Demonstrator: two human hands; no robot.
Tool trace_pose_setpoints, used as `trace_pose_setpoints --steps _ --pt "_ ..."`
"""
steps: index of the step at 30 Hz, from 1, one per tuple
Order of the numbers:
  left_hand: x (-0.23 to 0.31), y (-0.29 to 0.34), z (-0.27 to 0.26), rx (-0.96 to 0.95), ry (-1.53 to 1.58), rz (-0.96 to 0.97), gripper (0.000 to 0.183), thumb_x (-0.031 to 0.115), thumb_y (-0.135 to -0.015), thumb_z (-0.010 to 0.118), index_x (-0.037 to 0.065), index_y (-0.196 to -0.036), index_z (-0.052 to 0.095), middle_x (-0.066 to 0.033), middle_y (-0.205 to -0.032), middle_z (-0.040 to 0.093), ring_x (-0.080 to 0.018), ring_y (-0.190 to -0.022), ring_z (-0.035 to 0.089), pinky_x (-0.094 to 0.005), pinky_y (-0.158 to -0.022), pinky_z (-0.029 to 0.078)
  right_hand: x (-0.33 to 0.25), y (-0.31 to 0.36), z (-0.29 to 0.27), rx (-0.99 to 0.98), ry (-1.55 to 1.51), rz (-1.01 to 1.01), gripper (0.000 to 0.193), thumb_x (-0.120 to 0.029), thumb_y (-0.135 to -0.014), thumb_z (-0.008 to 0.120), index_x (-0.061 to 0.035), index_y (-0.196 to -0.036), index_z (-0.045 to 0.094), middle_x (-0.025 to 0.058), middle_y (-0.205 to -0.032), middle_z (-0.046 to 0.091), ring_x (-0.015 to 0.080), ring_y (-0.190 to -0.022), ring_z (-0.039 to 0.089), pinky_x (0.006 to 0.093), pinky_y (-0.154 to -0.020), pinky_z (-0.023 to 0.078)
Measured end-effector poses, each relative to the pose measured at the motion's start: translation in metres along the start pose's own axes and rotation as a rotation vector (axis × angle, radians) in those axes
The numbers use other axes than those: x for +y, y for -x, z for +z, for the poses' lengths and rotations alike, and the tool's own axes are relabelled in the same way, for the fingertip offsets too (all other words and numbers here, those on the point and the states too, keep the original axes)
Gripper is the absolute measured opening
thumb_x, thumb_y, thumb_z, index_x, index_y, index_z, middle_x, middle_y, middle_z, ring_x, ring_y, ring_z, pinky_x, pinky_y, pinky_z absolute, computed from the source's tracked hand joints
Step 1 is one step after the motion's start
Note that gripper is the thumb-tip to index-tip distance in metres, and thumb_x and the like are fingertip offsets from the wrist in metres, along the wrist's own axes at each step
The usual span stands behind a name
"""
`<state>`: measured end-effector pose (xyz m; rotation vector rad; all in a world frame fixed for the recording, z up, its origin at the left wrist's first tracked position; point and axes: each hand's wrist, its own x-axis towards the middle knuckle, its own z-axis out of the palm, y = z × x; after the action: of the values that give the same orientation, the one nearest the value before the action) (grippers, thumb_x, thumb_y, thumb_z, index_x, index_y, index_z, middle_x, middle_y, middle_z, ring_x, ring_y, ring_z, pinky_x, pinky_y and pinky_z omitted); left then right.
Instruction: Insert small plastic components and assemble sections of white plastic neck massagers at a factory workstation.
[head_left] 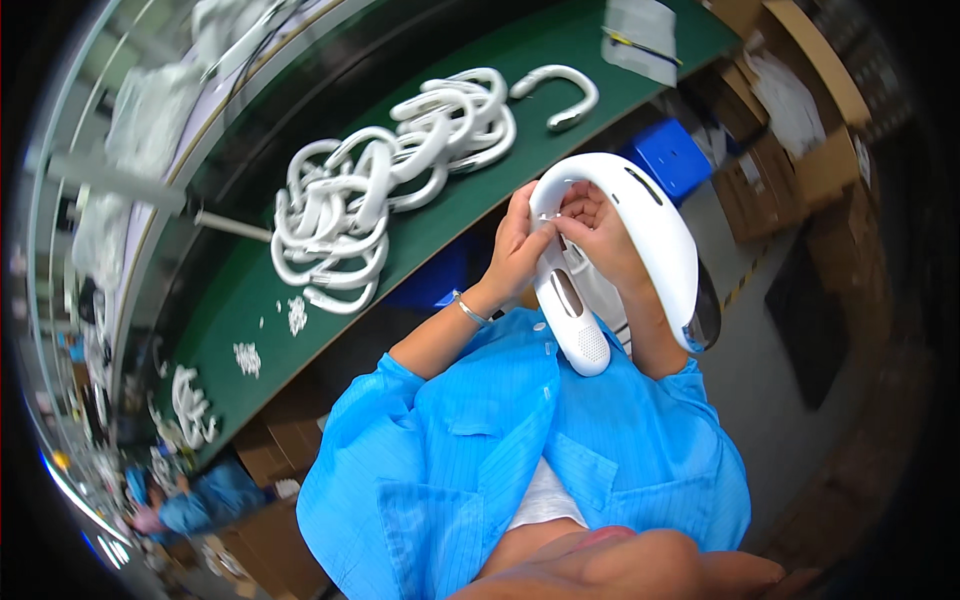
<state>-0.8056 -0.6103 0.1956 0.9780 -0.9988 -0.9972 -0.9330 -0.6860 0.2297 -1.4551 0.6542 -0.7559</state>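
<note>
**White U-shaped piece in both hands, off the bench edge**

Clock laid over the head view, 12 at the top; I read it from afar.

White U-shaped piece [655, 215]: about 2 o'clock, held up before the wearer's blue smock [450, 425], bend toward 12. Its shorter-looking arm points to 6 and carries an oval slot and a dotted grille; the other ends dark and glossy.

Left hand [512, 245]: wraps the outside of the grille arm, fingers closed on it, thumb across its face. Bracelet [472, 310] on that wrist.

Right hand [608, 240]: inside the bend, fingers curled, tips narrow, next to a small white bit [548, 215]. I cannot tell whether they pinch it.

Green bench [420, 237]: runs from 8 to 1. Tangled heap of white curved pieces [375, 180] at 11; a single curved piece [575, 85] apart from it, at 1. Two little piles of small white parts [297, 316] near 9.

Blue bin [665, 160] at 2, cardboard boxes [760, 190] beyond. Co-worker in blue [215, 497] at 8.
</note>
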Motion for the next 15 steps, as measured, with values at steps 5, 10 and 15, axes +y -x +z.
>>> trace_pose_setpoints --steps 5,10,15 --pt "-0.016 -0.016 0.048 -0.285 0.130 -0.107 0.046 0.016 -0.091 0.046 0.002 -0.133 0.033 -0.0099 -0.110 0.052 -0.0134 -0.091 0.055 -0.0287 -0.078 0.048 0.011 0.034 -0.054 0.208 0.062 -0.121 0.059 0.008 -0.076 0.063 -0.0002 -0.130 0.043 0.0079 -0.092 0.061 0.0103 -0.076 0.060 0.0242 -0.069 0.052" --pt "-0.060 -0.028 0.067 -0.505 0.129 -0.138 0.044 0.022 -0.097 0.044 0.002 -0.135 0.033 -0.0100 -0.112 0.054 -0.0126 -0.090 0.056 -0.0282 -0.076 0.049 0.026 0.074 -0.067 0.498 0.108 -0.087 0.039 -0.008 -0.078 0.071 -0.0012 -0.115 0.058 0.0054 -0.093 0.063 0.0116 -0.083 0.059 0.0267 -0.071 0.051" --pt "-0.080 -0.027 0.089 -0.644 0.066 -0.226 0.040 0.018 -0.096 0.049 -0.001 -0.131 0.042 -0.0076 -0.117 0.055 -0.0116 -0.103 0.053 -0.0259 -0.090 0.043 0.086 0.128 -0.074 0.712 -0.005 -0.023 0.029 -0.015 -0.083 0.069 -0.0026 -0.108 0.062 0.0066 -0.094 0.065 0.0125 -0.084 0.060 0.0272 -0.072 0.051"
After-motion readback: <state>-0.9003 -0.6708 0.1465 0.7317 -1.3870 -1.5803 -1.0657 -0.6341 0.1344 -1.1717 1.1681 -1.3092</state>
